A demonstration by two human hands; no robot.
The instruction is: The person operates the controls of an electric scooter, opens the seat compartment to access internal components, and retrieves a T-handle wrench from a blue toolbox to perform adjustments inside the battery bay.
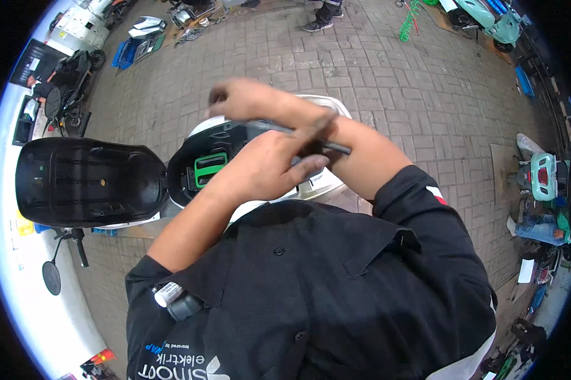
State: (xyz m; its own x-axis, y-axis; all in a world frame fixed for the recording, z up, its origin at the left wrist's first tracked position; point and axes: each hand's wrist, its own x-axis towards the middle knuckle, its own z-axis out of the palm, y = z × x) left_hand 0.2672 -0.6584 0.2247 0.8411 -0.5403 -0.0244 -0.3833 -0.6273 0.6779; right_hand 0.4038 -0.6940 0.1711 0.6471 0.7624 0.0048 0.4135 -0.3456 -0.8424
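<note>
My forearms cross over a white scooter, the right one farther out. My left hand points right against my right forearm, thumb and fingers closed round a thin dark grey rod. The rod's end sticks out across the forearm; its kind does not show. Farther out and to the left, my right hand is curled and slightly blurred, with nothing visible in it. Below the hands is the open storage well of the scooter, holding a black block with a green handle frame. To the left lies its tipped-open black seat.
A mirror and handlebar grip stand beyond the seat. Another scooter is parked far left. At the far right are a mint-coloured scooter part and a seated person's legs. A green coiled hose hangs at the back.
</note>
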